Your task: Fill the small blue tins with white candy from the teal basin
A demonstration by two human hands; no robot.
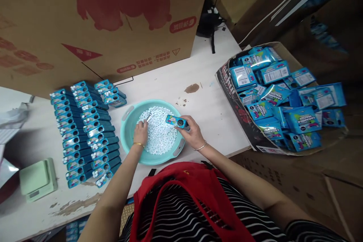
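Observation:
My right hand [193, 133] is closed around a small blue packet box [176, 121] and holds it flat over the right rim of a teal basin [126, 128]. The basin is heaped with small pale blue-white tablets [160, 132]. My left hand [141, 133] rests on the tablets at the basin's left side, fingers pinched round a small light piece that I cannot make out. Both wrists wear thin gold bangles.
Rows of the same blue boxes [85, 132] lie stacked to the left of the basin. A cardboard carton [244, 117] full of blue boxes sits at the right. A green scale [38, 179] stands at the table's left front. A large cardboard box [99, 19] walls the back.

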